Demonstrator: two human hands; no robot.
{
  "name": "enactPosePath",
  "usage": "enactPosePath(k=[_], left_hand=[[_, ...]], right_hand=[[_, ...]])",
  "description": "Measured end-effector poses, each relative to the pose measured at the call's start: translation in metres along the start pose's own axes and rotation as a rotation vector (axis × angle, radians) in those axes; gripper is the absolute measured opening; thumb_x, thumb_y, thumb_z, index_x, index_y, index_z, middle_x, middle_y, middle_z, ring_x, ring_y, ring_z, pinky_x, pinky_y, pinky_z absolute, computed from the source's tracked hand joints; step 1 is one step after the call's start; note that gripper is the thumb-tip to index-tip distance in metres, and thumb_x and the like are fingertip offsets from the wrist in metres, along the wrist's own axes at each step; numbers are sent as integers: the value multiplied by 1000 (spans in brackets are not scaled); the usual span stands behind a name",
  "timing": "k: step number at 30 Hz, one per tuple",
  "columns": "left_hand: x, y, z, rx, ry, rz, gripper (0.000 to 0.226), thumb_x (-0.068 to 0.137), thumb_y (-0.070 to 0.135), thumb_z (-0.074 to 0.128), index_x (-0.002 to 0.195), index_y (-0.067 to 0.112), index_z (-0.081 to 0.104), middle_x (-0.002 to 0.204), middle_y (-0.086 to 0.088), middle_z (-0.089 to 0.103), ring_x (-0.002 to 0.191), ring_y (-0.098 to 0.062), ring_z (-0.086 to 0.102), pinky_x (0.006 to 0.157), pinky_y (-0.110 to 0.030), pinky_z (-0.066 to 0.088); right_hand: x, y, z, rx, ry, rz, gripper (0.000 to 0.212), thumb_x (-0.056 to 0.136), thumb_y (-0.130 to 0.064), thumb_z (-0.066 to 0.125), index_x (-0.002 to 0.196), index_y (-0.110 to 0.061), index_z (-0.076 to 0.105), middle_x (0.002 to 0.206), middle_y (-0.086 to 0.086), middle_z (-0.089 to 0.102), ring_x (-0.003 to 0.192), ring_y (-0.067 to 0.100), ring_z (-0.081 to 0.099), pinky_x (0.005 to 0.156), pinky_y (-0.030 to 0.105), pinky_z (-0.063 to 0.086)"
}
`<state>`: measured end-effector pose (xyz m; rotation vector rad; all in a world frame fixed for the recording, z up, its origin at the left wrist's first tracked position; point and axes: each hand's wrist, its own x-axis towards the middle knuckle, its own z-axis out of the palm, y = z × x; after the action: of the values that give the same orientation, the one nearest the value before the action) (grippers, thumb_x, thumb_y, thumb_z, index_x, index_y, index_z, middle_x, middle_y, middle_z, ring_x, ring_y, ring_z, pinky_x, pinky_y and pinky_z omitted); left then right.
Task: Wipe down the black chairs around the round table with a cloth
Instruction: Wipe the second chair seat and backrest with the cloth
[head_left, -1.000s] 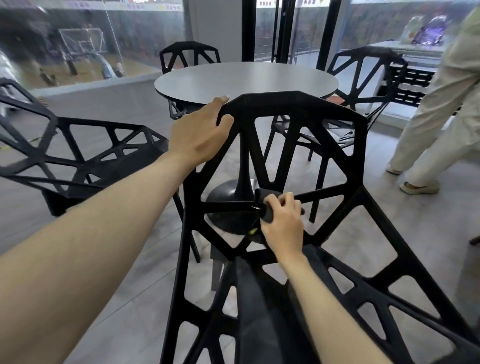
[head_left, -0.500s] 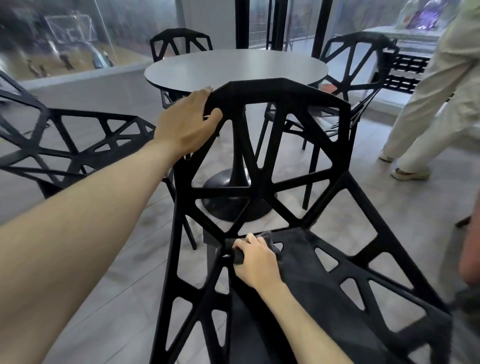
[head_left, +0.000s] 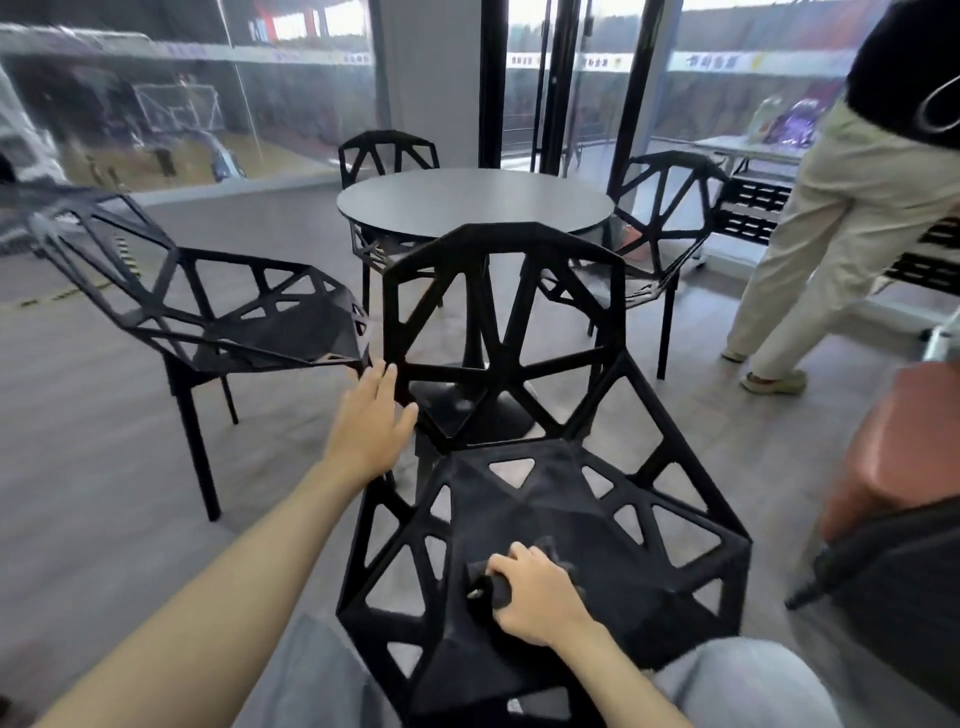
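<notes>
The dark cloth (head_left: 496, 590) is mostly buried under the right hand (head_left: 535, 592), lower middle. The standing person (head_left: 831, 218) at upper right gets cropped by the edge. Scene behind the upper-left glass (head_left: 156, 114) is blurry.

This looks like a lounge or café area overlooking an indoor sports hall. A round table (head_left: 475, 205) ringed by black chairs (head_left: 498, 332) stands beside glass walls (head_left: 171, 104), with a court (head_left: 156, 166) visible below.

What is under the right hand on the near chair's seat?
A dark cloth, gripped by the right hand, lies on the seat. The hand covers most of it.
</notes>
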<state>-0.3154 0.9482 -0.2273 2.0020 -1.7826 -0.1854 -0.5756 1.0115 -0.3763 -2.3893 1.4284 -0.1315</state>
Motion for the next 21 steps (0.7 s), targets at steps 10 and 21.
enactPosePath(k=[10,21], left_hand=[[-57,1,-5,-99,-87,-62,71,104,31,53,165,15,21,174,-5,13,160,-22,12,128,-43,19],[173,57,5,-207,450,-117,103,90,45,73,166,27,6,173,-13,4,160,-33,2,128,-58,8]], right_hand=[[-26,-11,-84,712,390,213,35,79,-14,74,103,-38,66,102,-12,69,95,3,63,82,24,46],[201,56,-289,265,761,39,24,81,-23,75,105,-26,75,146,-15,41,135,16,43,99,27,38]])
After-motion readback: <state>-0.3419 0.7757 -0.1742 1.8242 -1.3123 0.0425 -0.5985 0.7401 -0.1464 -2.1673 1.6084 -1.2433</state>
